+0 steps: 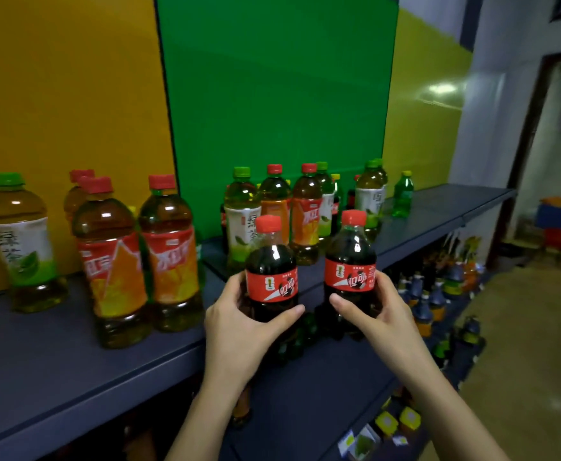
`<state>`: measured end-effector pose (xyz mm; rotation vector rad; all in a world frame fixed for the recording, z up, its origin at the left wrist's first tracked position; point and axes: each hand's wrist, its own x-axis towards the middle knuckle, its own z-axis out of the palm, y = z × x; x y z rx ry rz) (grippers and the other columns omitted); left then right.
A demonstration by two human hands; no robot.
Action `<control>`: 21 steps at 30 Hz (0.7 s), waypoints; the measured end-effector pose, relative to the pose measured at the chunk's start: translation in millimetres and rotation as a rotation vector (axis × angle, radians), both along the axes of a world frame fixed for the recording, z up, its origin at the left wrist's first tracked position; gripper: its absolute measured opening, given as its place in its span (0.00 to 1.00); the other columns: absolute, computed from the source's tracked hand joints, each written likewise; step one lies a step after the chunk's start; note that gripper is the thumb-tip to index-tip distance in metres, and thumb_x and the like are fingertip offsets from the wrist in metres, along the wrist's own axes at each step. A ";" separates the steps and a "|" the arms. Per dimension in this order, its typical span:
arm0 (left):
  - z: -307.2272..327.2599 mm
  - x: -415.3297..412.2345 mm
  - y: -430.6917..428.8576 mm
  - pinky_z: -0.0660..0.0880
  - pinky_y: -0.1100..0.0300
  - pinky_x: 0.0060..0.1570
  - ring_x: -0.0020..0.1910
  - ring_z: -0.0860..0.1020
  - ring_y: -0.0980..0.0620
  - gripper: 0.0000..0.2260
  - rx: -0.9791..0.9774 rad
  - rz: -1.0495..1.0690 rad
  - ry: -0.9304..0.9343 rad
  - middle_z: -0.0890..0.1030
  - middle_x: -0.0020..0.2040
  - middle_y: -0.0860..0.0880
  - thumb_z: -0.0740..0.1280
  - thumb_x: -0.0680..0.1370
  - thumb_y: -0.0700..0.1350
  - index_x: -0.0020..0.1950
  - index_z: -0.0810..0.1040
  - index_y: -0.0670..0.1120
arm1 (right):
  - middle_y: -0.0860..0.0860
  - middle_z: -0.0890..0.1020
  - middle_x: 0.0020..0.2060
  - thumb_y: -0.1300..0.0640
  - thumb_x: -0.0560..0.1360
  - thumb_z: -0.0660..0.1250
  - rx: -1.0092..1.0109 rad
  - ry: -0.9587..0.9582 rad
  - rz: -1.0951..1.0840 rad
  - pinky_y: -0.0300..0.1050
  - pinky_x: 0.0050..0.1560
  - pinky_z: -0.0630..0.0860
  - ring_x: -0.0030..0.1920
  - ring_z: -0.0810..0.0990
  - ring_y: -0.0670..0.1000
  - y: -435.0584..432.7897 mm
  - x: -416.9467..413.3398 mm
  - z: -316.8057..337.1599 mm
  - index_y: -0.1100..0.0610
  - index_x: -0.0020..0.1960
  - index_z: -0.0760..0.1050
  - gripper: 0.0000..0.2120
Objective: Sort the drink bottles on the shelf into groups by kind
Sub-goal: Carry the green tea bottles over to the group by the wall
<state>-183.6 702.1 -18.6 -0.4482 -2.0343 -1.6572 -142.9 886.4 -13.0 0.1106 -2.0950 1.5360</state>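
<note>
My left hand [239, 322] grips a small cola bottle [271, 264] with a red cap and red label. Beside it, my right hand [369, 307] holds a second, identical cola bottle [350, 257]. Both stand upright over the front of the dark blue shelf [39, 354]. At the left stand a green tea bottle [19, 241] and three red-capped iced tea bottles [116, 261]. Behind the colas is a mixed cluster of green tea [240, 214], iced tea [305, 211] and a small green soda bottle [403, 194].
Yellow and green panels [272, 94] back the shelf. Lower shelves at the right hold more bottles [428, 304] and small boxes [389, 424]. A doorway and floor lie at the far right.
</note>
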 end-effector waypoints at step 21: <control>-7.8 -120.6 164.5 0.77 0.60 0.53 0.52 0.78 0.61 0.30 -0.014 0.131 0.004 0.80 0.50 0.60 0.80 0.57 0.53 0.56 0.74 0.57 | 0.39 0.80 0.51 0.48 0.64 0.74 -0.020 0.005 0.116 0.31 0.47 0.76 0.50 0.78 0.34 156.8 -145.2 -7.4 0.47 0.64 0.69 0.30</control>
